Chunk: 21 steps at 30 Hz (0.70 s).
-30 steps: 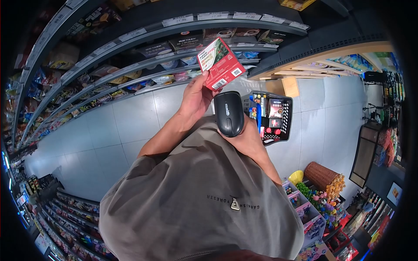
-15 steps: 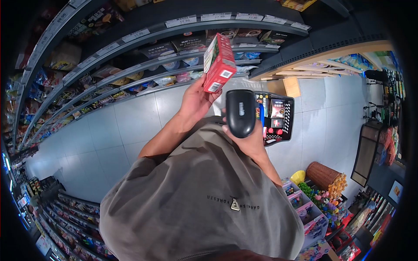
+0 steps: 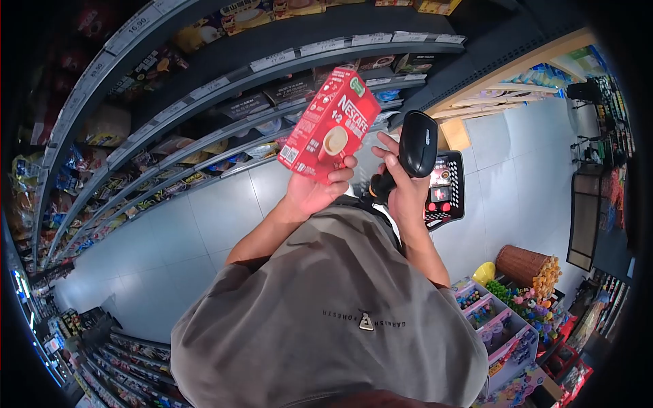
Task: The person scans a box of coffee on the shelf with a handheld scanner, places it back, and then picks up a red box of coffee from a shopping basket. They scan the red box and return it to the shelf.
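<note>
head view: left hand (image 3: 314, 192) hides red box (image 3: 329, 126) bottom edge.

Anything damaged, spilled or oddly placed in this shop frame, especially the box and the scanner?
Nothing stands out. The left hand holds a red Nescafe box, tilted but intact. The right hand grips a black handheld scanner beside it. The shopping basket sits on the tiled floor, and the shelves look orderly.
</note>
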Available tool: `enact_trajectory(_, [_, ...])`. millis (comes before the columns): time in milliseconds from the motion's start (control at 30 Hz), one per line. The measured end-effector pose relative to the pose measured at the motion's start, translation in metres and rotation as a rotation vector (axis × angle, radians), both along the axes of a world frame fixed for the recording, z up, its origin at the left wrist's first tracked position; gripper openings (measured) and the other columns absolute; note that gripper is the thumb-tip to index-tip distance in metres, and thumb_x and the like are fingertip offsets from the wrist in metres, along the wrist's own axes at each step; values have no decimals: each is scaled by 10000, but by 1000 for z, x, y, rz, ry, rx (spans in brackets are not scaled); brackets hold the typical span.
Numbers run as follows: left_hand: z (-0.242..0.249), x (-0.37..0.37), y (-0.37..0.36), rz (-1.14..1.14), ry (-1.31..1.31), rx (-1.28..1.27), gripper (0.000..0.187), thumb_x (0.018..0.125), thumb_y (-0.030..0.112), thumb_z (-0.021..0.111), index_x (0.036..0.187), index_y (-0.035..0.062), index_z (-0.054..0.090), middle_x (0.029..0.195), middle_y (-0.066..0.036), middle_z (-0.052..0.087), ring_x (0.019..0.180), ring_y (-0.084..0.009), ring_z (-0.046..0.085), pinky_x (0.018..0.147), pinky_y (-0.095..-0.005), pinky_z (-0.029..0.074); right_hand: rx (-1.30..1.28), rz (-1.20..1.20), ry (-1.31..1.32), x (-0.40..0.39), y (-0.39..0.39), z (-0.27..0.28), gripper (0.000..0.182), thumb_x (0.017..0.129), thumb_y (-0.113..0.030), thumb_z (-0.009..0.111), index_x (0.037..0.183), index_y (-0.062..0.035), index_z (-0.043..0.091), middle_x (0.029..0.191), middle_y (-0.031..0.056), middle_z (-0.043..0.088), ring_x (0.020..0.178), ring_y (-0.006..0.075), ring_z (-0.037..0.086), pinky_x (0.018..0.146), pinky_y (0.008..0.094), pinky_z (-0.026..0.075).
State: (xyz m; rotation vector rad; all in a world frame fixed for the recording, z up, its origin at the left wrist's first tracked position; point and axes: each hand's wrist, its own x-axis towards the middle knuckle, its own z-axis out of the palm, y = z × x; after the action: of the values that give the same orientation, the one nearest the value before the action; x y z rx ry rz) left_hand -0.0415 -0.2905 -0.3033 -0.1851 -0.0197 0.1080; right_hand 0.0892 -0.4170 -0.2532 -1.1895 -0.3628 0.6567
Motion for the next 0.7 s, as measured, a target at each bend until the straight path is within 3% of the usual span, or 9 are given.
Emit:
enact_trajectory(33, [3,-1,-1,-16,1,1,686,955,391,493,1401,-81,271,1054,-133,489,735,-139,489,538,-255,394,-7,3,14,2,2,1,429,846,-70,681,1226,54,525,1167,168,639,836,151,621,688,263,476])
enact_trajectory(67, [0,-2,-1,-63,-9,-41,573,963,425,439,1335,-10,407,1065,-163,524,710,-162,483,552,-271,399,-11,7,26,5,4,2,417,843,-69,688,1216,43,538,1130,146,652,819,143,617,683,260,474])
enact_trajectory(200, [-3,-4,-3,-192,-63,21,616,920,494,487,1322,29,438,1044,-179,545,686,-184,525,537,-275,398,89,-50,176,12,13,10,418,815,-48,718,1202,-17,562,1005,45,632,823,127,598,681,265,473])
enact_trajectory(300, [0,-5,-2,-274,-64,97,617,926,505,476,1301,16,460,1044,-187,578,677,-192,544,542,-283,398,150,4,215,17,16,11,502,809,-2,701,1272,-32,508,1158,61,589,1046,165,576,884,322,466])
enact_trajectory(533, [13,-13,10,-365,-15,123,579,954,476,443,1287,5,494,1090,-218,613,693,-231,564,622,-304,447,224,76,228,11,28,13,609,768,44,715,1318,-29,465,1222,96,560,1123,207,549,971,353,442])
enact_trajectory(600, [27,-12,17,-262,56,367,538,978,416,439,1326,7,476,1144,-238,607,850,-296,632,699,-338,503,215,73,222,9,31,12,628,748,41,736,1311,-26,467,1219,104,560,1125,218,550,968,366,448])
enact_trajectory(633, [12,-15,24,-202,-37,556,523,992,368,441,1382,19,429,1256,-241,566,1064,-349,617,828,-378,531,207,69,188,8,33,9,643,738,40,747,1312,-30,466,1219,105,560,1124,221,551,965,367,450])
enact_trajectory(667, [9,-19,28,-205,-43,570,523,992,368,441,1382,19,429,1256,-241,566,1064,-349,617,828,-378,531,199,65,153,7,35,9,658,728,38,758,1313,-34,466,1220,106,559,1122,223,552,962,368,452])
enact_trajectory(700, [14,-22,30,-83,218,695,527,990,356,455,1400,29,412,1295,-227,548,1125,-358,588,871,-382,527,204,44,125,6,37,10,697,708,40,774,1324,-46,458,1222,108,557,1124,233,554,974,376,450])
